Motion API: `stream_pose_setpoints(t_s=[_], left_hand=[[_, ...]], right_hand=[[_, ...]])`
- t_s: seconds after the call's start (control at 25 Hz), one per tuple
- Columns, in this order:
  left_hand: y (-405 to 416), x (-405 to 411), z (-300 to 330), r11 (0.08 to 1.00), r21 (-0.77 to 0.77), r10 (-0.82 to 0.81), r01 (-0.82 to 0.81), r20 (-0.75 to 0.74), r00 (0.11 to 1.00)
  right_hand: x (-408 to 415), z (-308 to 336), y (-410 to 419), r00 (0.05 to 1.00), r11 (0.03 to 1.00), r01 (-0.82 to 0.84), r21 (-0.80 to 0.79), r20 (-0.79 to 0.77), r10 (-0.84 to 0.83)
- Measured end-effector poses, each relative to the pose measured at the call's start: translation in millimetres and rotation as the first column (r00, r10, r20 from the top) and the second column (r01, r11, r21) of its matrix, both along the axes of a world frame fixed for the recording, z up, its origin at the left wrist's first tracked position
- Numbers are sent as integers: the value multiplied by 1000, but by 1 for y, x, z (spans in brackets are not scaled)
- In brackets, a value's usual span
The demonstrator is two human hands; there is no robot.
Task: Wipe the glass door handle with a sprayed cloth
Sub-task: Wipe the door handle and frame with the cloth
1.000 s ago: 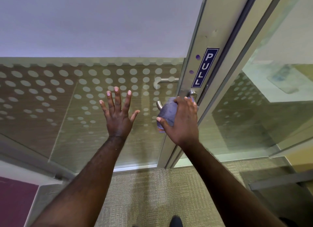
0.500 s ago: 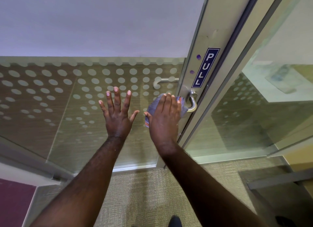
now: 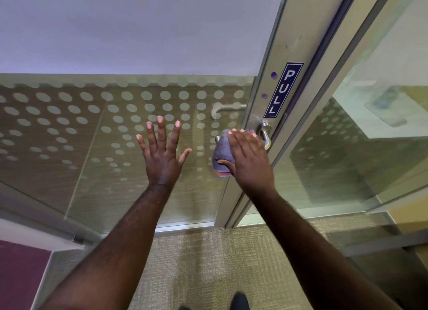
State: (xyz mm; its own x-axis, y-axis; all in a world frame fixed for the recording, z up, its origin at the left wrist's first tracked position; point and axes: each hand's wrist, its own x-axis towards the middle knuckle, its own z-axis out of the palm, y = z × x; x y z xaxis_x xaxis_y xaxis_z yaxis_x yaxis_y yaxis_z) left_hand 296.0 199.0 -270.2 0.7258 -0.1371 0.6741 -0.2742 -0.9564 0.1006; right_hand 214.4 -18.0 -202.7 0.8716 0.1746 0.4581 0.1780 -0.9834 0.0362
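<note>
Head view, looking down at a glass door with frosted dots. Left hand pressed flat on the glass, fingers spread wide apart, holding nothing. Right hand closed over a grey-blue cloth, fingers together on top, thumb under, clamping it against the metal handle. Handle fixed on the metal door frame just below a blue PULL sign, mostly covered by cloth and hand. Carpet below.
</note>
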Motion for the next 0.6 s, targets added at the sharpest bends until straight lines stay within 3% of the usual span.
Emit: stream_pose_setpoints(t_s=[0.16,0.36,0.6], left_hand=[[0,1,0,1000,-11,-6,6,-2,1000],[-1,1,-1,1000,-9,-9,9,-1,1000],[0,0,0,1000,-5,-7,7,1,1000]], right_hand=[[1,-3,-43,998,998,-58,-17,32,59],[1,-3,-81,988,986,-144,81,-49,148],[-8,-6,-13,997,994,41,98,-69,-34]])
